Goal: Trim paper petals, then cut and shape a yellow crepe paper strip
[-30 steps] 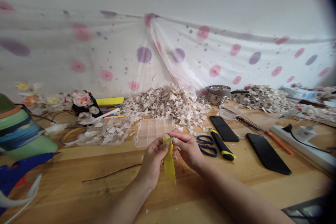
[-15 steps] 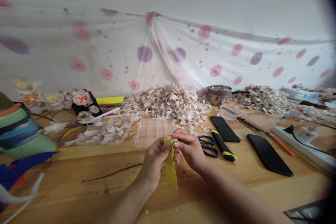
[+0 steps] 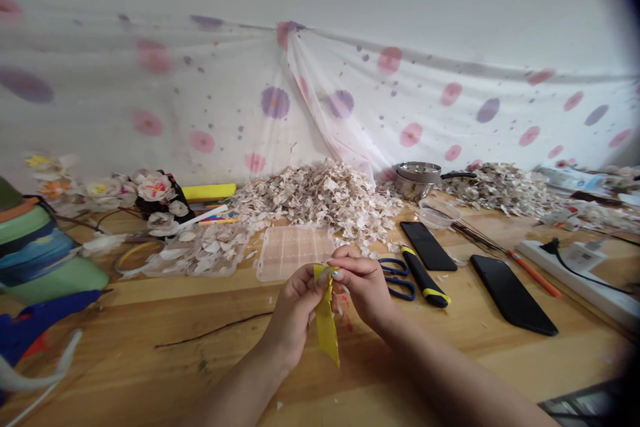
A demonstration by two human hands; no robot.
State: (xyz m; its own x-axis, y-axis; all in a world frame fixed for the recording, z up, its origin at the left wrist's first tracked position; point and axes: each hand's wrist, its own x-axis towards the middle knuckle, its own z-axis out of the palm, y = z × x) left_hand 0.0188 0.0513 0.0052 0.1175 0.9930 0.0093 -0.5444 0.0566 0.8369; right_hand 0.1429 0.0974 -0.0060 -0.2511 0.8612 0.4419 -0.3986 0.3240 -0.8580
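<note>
A narrow yellow strip (image 3: 327, 333), thin like crepe paper, hangs down between my two hands over the table. My left hand (image 3: 295, 307) pinches its upper end between thumb and fingers. Close against it, my right hand (image 3: 363, 283) has its fingertips closed on the strip's top right edge. The fingers hide part of the top, and I cannot make out whether anything else is inside the pinch. A thin dark twig (image 3: 215, 330) lies on the wood left of my left hand. Blue-handled scissors (image 3: 399, 278) rest just right of my right hand.
A clear compartment box (image 3: 295, 250) lies beyond my hands, with a heap of pale petal-like flakes (image 3: 325, 197) behind it. To the right are a black-and-yellow cutter (image 3: 425, 280), two phones (image 3: 513, 293) and a power strip (image 3: 580, 280). A blue glue gun (image 3: 45, 320) sits left.
Both hands stay almost where they were, still pinching the yellow strip. Its lower end hangs very slightly lower.
</note>
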